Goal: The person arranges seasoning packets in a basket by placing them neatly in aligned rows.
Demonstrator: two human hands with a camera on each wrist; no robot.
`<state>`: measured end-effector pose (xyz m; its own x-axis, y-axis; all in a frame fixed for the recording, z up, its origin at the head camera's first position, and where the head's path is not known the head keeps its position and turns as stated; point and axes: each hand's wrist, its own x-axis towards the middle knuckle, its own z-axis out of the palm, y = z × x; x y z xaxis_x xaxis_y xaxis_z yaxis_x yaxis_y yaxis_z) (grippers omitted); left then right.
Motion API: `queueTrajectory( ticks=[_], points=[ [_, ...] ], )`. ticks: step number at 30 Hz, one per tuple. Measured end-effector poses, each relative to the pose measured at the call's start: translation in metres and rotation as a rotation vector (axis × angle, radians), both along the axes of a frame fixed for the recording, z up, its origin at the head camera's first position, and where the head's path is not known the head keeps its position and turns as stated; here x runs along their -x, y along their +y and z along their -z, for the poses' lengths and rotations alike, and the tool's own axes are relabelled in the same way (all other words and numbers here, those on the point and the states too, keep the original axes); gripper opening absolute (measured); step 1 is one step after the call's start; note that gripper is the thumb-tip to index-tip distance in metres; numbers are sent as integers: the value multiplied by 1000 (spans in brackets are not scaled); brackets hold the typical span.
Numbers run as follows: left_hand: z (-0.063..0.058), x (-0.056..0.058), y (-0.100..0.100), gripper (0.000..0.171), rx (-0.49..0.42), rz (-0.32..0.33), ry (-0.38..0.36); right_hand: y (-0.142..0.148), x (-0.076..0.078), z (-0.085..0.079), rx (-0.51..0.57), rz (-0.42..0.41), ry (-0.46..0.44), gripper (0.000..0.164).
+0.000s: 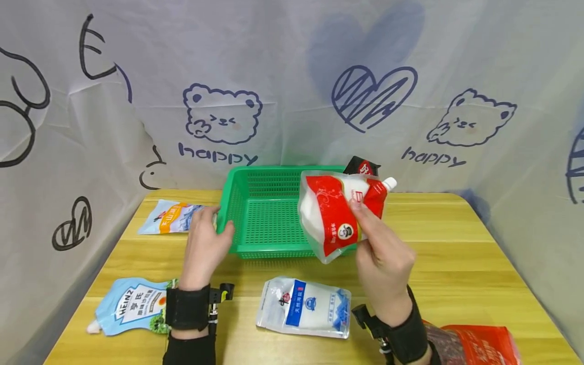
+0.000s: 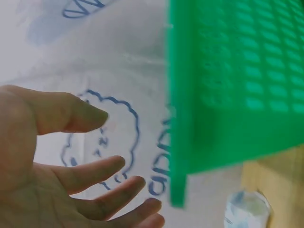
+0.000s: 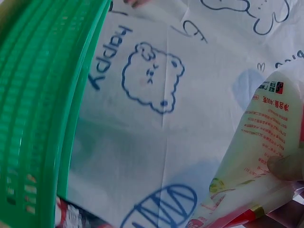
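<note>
A red and white spouted pouch is pinched by my right hand, thumb on its front. It is held over the right part of a green plastic basket, its white cap pointing right. The right wrist view shows the pouch's printed back beside the basket's wall. My left hand is by the basket's left side. In the left wrist view its fingers are loosely bent and spread, holding nothing, a little apart from the green rim.
A blue and orange packet lies left of the basket, a black packet behind its right corner. Nearer are a light blue Heinz pouch, a white and blue salt bag and a red bag. Drawn-on white cloth surrounds the table.
</note>
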<state>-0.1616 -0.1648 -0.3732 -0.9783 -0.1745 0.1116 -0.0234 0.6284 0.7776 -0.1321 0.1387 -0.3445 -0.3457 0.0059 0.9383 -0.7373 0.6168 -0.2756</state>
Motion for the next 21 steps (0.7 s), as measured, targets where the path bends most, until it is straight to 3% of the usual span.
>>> queueTrajectory(
  ticks=[4,10,16,21],
  points=[
    [-8,-3,10,56,-32,4,90,-13,1,0,7,-45,-17,47],
    [-19,-11,25,48,-163,86,199,-26,4,1,0,-79,-8,50],
    [-30,-20,39,47,-323,206,239,-34,7,5,-32,-82,4,49],
    [-35,-26,49,53,-425,344,216,-39,8,9,-61,-76,-4,45]
  ],
)
